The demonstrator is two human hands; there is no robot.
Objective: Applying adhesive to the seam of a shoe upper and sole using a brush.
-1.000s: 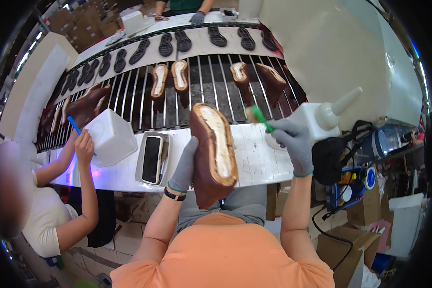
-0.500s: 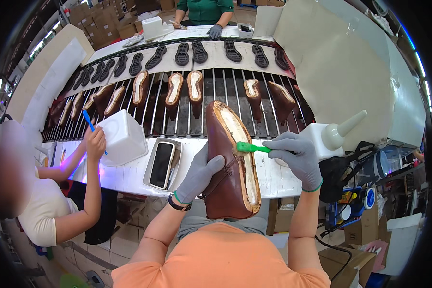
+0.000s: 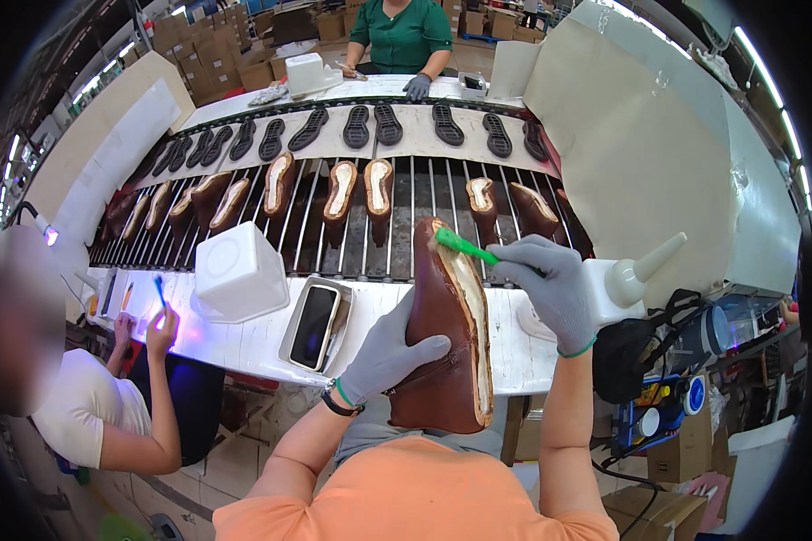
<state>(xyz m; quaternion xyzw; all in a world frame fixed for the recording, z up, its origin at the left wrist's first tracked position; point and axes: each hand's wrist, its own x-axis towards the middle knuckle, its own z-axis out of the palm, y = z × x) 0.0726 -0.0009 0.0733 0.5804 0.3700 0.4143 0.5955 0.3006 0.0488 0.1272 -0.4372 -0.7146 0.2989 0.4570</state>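
In my gloved left hand [image 3: 397, 352] I grip a brown leather boot upper [image 3: 433, 383], its whitish underside turned up and to the right. The fingers wrap behind the leather and the thumb lies across its side. My gloved right hand [image 3: 550, 284] is closed around a green-handled brush [image 3: 465, 245]. The brush's head touches the rim of the underside near the toe end. Both gloves are grey with green cuffs. The boot is held over the near edge of the white table [image 3: 334, 386].
Ahead, brown uppers [image 3: 341, 191] stand soles-up on a roller rack [image 3: 406, 243], with black outsoles [image 3: 356, 126] on a shelf behind. A white bottle [image 3: 613, 279] stands right; a tray with a phone [image 3: 314, 326] and a white container [image 3: 235, 275] stand left. A co-worker [image 3: 108, 406] sits left, another [image 3: 401, 41] opposite.
The brush has moved from the middle of the underside up to its toe end. The boot has tipped further onto its side. The left co-worker's brush hand has drawn back toward them.
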